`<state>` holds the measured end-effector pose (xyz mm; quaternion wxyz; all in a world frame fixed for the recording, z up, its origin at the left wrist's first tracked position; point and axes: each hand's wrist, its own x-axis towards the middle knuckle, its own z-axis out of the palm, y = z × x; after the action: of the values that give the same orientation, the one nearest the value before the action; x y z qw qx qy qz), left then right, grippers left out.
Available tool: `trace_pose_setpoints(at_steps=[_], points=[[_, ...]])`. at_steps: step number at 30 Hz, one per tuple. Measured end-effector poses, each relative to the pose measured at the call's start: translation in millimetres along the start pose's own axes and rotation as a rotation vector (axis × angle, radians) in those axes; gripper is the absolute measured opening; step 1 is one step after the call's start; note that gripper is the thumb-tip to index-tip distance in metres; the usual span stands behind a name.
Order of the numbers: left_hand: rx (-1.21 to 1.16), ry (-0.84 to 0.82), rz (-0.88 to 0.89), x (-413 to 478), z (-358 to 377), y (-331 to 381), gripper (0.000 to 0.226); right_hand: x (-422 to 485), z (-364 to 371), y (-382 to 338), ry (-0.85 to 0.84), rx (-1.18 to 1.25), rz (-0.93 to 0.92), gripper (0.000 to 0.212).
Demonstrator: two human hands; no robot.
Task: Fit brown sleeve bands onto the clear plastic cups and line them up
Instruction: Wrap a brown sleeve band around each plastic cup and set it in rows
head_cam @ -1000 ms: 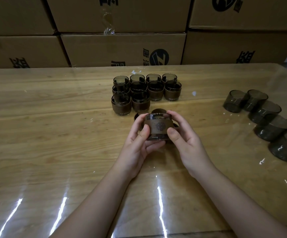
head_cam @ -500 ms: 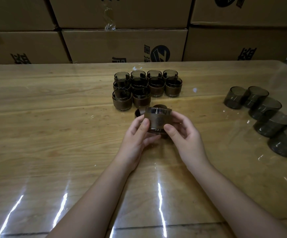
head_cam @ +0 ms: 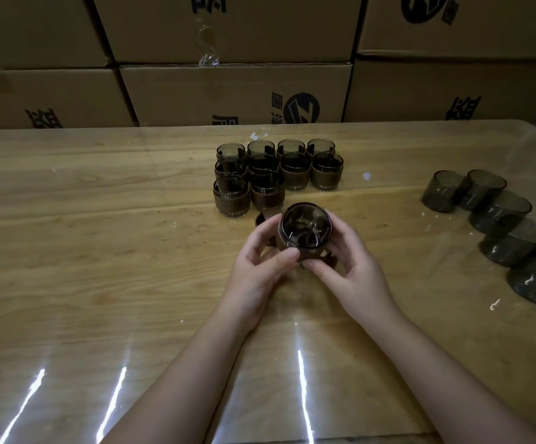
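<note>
I hold a smoky clear cup (head_cam: 305,225) with a brown sleeve band around its lower part, its open mouth tilted toward me. My left hand (head_cam: 260,267) grips its left side and my right hand (head_cam: 353,270) grips its right side, thumbs meeting under the cup. Just behind stands a block of several banded cups (head_cam: 265,177) in rows. Loose brown bands (head_cam: 261,219) lie on the table behind the held cup, mostly hidden by my hands.
A curved row of several bare smoky cups (head_cam: 497,216) lies on its side at the right. The wooden table (head_cam: 100,251) has a glossy clear cover. Stacked cardboard boxes (head_cam: 234,91) wall off the far edge.
The held cup has tipped from upright so its mouth now faces me. Both hands have shifted lower around it, thumbs under its base.
</note>
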<state>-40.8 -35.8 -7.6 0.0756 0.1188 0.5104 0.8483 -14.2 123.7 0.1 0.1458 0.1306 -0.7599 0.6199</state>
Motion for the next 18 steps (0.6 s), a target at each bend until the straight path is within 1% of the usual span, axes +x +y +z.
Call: trace_pose_setpoints(at_steps=[3,5,8,10,11,14,18], points=[[0.055,-0.014,-0.005,-1.0,1.8,1.0,0.061,0.2,-1.8,4.1,-0.015,-0.033,0.002,0.077],[0.056,-0.037,-0.012,-2.2,2.3,3.6,0.067,0.2,-2.4,4.6,0.007,-0.075,-0.023,0.078],[0.048,-0.102,-0.040,-5.7,4.9,8.5,0.073,-0.7,-4.4,3.0,0.062,-0.236,-0.120,0.077],[0.071,-0.097,-0.069,-8.2,8.6,9.2,0.071,-0.5,-6.8,4.9,0.079,-0.332,-0.167,0.075],[0.084,-0.076,-0.083,-9.2,9.8,9.0,0.068,-0.3,-7.6,6.5,0.077,-0.336,-0.155,0.073],[0.146,-0.020,-0.104,-10.9,11.0,8.1,0.053,-0.1,-8.4,8.5,0.109,-0.214,-0.039,0.070],[0.198,0.002,-0.138,-13.3,12.0,8.3,0.033,9.5,-19.3,12.0,0.332,0.075,0.168,0.052]])
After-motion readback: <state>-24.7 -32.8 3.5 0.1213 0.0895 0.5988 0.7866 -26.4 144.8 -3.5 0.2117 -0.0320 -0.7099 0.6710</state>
